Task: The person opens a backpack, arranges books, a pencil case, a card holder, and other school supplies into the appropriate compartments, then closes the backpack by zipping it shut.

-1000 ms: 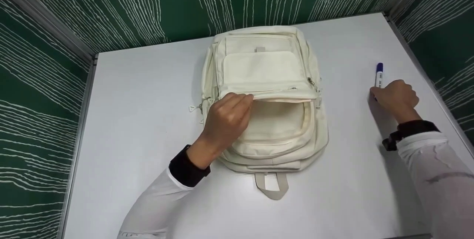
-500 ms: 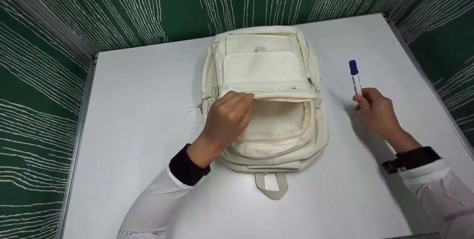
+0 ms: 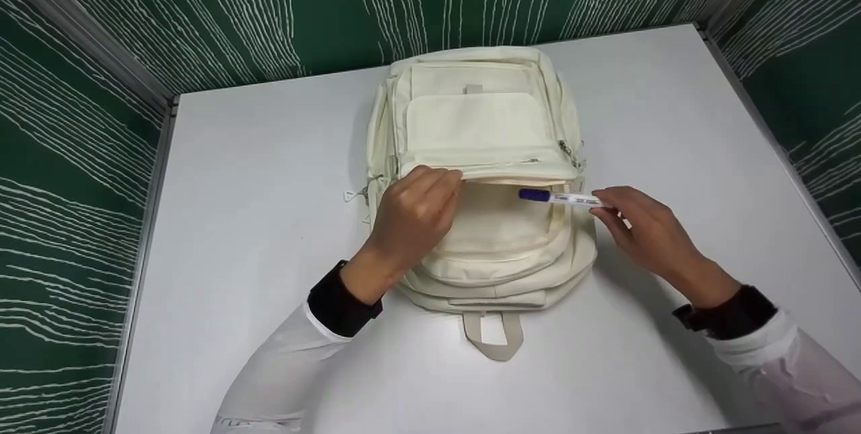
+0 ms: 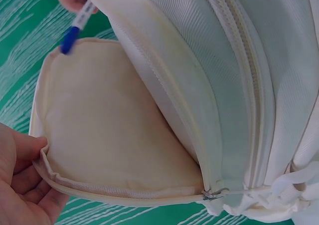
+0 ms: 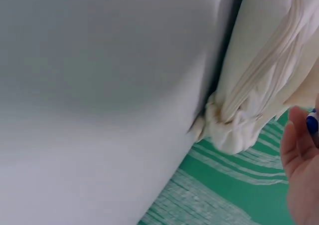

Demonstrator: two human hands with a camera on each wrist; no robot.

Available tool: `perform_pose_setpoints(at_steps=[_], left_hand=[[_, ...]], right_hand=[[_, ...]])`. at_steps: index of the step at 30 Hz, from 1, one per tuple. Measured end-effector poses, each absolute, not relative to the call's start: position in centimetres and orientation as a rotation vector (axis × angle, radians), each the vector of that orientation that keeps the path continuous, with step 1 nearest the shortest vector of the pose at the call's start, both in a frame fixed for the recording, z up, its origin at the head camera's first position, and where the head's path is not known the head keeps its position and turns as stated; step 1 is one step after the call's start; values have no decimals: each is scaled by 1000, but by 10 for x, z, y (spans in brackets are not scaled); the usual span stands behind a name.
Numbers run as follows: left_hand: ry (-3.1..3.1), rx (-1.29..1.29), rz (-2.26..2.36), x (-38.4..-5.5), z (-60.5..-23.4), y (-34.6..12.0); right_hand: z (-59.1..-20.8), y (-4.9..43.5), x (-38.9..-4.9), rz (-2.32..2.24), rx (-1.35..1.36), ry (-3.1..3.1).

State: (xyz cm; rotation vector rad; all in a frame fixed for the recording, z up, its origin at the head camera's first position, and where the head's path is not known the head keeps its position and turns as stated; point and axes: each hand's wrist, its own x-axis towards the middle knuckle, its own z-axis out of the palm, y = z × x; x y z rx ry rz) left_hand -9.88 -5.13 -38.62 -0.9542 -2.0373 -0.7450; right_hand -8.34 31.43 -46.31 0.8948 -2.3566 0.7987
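Note:
A cream backpack (image 3: 481, 121) lies flat with its front pocket unzipped and gaping. My left hand (image 3: 414, 219) pinches the edge of the pocket's flap and holds it up; the left wrist view shows thumb and fingers of that hand (image 4: 25, 177) on the flap's zippered rim. My right hand (image 3: 646, 229) grips a white marker (image 3: 575, 199) by its rear end. The marker's purple-blue cap points left, over the right side of the pocket opening. At the edge of the right wrist view, my right hand (image 5: 301, 170) shows beside the blue end of the marker (image 5: 312, 124).
The backpack rests on a white table (image 3: 255, 219). Its grey handle loop (image 3: 494, 346) points toward me. Green walls with white streaks (image 3: 403, 3) stand behind and at both sides. A zipper pull (image 3: 353, 196) hangs off the backpack's left side.
My right hand has lifted the marker from the table's right side and carried it left to the pocket, turning it from upright in view to sideways. My left hand has stayed on the flap.

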Motion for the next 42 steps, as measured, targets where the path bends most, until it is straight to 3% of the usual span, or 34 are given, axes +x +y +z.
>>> perform_pose_setpoints(at_steps=[20, 32, 39, 42], left_hand=[[-2020, -984, -698, -86, -395, -49], [-2010, -1019, -662, -80, -402, -47], [-2031, -1027, -619, -76, -407, -48], [-2031, -1025, -598, -74, -409, -47]], right_hand=[[-456, 223, -100, 606, 1057, -2266], [-462, 213, -99, 421, 1060, -2551], [-443, 199, -75, 481, 1322, -2031], [-431, 183, -68, 487, 1255, -1799]])
